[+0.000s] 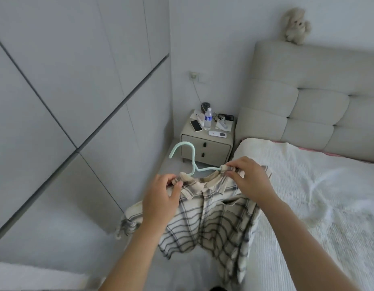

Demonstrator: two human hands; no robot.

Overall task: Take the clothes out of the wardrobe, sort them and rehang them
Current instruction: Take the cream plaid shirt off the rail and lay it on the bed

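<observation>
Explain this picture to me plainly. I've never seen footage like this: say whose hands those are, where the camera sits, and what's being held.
There is no machine here. The single picture comes from a wide-angle camera worn on a person's head, looking forward and down, so the bare arms reaching in from below are the wearer's own.

The left hand and right hand each pinch a shoulder of a cream plaid shirt that sits on a mint-green hanger; its hook sticks up free.

To the right is a bed with a white cover, to the left grey wardrobe doors, shut. Ahead, a nightstand carries a water bottle and a phone.
</observation>
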